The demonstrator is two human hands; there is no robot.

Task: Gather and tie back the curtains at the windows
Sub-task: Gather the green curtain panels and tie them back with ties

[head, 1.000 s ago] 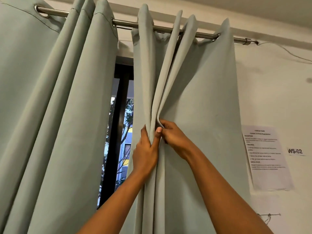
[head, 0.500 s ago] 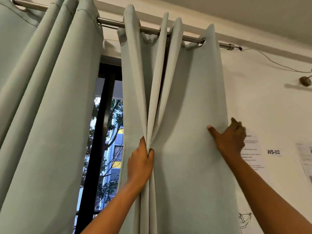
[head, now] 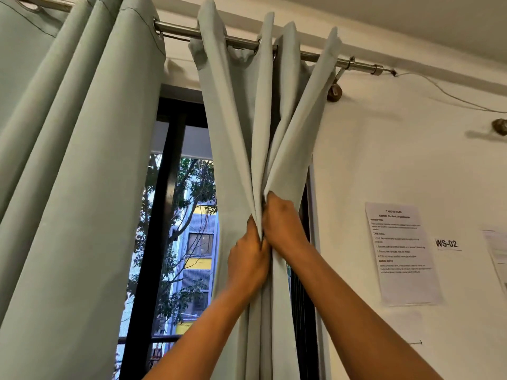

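We see only two forearms and the hands at their ends. Both arms are bare from the lower edge of the frame up to the wrists, with no sleeve or cuff showing on either. The left hand (head: 248, 260) carries no ring, watch or band that we can make out, and we find the right hand (head: 284, 224) equally unadorned, its wrist plain. We see no gloves. The fingertips are mostly hidden, so we cannot judge the nails.
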